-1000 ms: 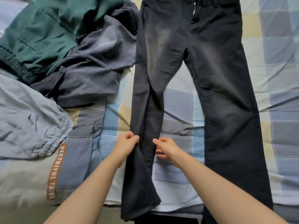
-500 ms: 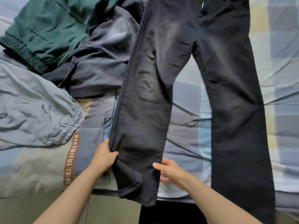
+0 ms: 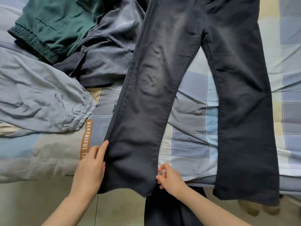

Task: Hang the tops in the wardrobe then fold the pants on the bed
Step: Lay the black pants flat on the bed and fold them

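I see the black pants point(image 3: 187, 79) spread flat on the bed point(image 3: 195, 128), waist at the far edge of view, legs running toward me w/ both hems hanging over the near edge of the bed. Left hand point(image 3: 89, 170) is at the outer seam of the left leg near the hem, fingers point(image 3: 102, 150) fairly straight along the fabric edge; can't tell if the thumb is tucked under it. Right hand point(image 3: 169, 176) is at the inner edge of that same leg, just above the hem, fingertips pinching the fabric. Hands are apart, one on each side of that leg. The right leg lies untouched, well apart from both hands. Left of the pants there's a pile of other clothes: a green garment point(image 3: 53, 25) w/ an elastic band far left, a dark grey garment point(image 3: 107, 51) beside it touching the pants' left edge, and a light blue garment point(image 3: 37, 98) w/ an elastic cuff nearer. Bed cover is checked in blue, grey & cream, w/ an orange label point(image 3: 86, 139) just left of my left hand. Pale floor point(image 3: 48, 201) at near edge.
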The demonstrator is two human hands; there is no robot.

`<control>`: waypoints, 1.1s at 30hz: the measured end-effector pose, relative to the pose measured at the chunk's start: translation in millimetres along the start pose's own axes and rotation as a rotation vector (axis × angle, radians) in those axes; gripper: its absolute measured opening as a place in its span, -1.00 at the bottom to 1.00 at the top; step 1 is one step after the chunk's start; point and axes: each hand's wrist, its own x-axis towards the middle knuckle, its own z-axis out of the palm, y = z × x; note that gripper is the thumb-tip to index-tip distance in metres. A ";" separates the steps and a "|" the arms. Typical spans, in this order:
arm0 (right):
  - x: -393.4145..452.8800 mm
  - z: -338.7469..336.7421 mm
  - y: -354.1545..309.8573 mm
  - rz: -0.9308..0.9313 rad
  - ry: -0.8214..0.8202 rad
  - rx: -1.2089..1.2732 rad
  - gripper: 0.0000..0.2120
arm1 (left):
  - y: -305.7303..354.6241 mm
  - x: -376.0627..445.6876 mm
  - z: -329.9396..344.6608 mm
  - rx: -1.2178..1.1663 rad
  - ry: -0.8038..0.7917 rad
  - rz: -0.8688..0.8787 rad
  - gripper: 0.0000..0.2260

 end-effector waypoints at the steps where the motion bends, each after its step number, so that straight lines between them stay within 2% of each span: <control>1: -0.6 3.1 0.8 -0.001 0.001 0.011 -0.81 | -0.1 -2.3 4.7 0.061 0.005 0.034 -0.31; 4: 2.3 5.5 -3.3 -0.091 0.067 -0.032 -0.47 | -1.9 -7.0 15.4 0.178 0.039 0.085 -0.38; 6: 7.8 6.2 -7.3 -0.128 0.109 -0.032 -0.34 | -5.9 -11.7 17.6 0.235 0.064 0.149 -0.52; 8: 15.0 8.9 -14.2 -0.092 0.061 0.125 -0.28 | -12.2 -17.7 17.8 0.250 0.081 0.193 -0.53; 10: 22.9 14.4 -18.8 -0.039 -0.005 0.309 -0.37 | -19.6 -23.9 18.0 0.239 0.075 0.182 -0.52; 12: 25.7 15.4 -17.9 0.026 -0.039 0.300 -0.53 | -23.2 -28.5 18.5 0.262 0.040 0.139 -0.42; 13: 25.0 14.4 -16.9 0.048 -0.041 0.217 -0.62 | -21.2 -30.2 17.2 0.307 0.015 0.105 -0.38; 15: 21.0 5.2 -9.9 0.055 -0.050 -0.029 -0.78 | -7.7 -28.2 13.6 0.369 0.034 0.025 -0.44; 17: 15.4 -15.5 1.6 0.014 -0.034 -0.257 -0.82 | 20.4 -20.0 14.6 0.344 0.087 -0.055 -0.40; 18: 11.6 -31.1 8.3 -0.012 0.003 -0.294 -0.81 | 40.9 -15.3 16.6 0.304 0.090 -0.041 -0.40; 20: 4.1 -68.2 20.4 -0.050 0.118 -0.242 -0.81 | 85.2 -4.0 24.6 0.182 0.044 0.119 -0.54; 22: -2.8 -114.8 33.4 -0.060 0.313 -0.211 -0.82 | 131.7 11.1 41.1 0.020 -0.099 0.244 -0.68; 24: -8.6 -163.8 50.0 -0.067 0.534 -0.216 -0.83 | 178.9 24.7 68.3 -0.101 -0.279 0.247 -0.68; 26: -11.8 -210.9 71.5 -0.036 0.720 -0.208 -0.81 | 224.6 37.2 99.2 -0.265 -0.452 0.182 -0.64; 29: -9.1 -275.1 110.2 0.176 0.879 -0.152 -0.67 | 296.1 59.1 134.3 -0.565 -0.561 0.009 -0.61; 31: -6.5 -308.4 134.9 0.325 0.879 -0.078 -0.53 | 333.9 70.7 150.1 -0.781 -0.608 -0.180 -0.62; 33: -5.0 -329.8 153.9 0.419 0.790 0.006 -0.40 | 357.0 79.9 160.3 -0.912 -0.622 -0.335 -0.65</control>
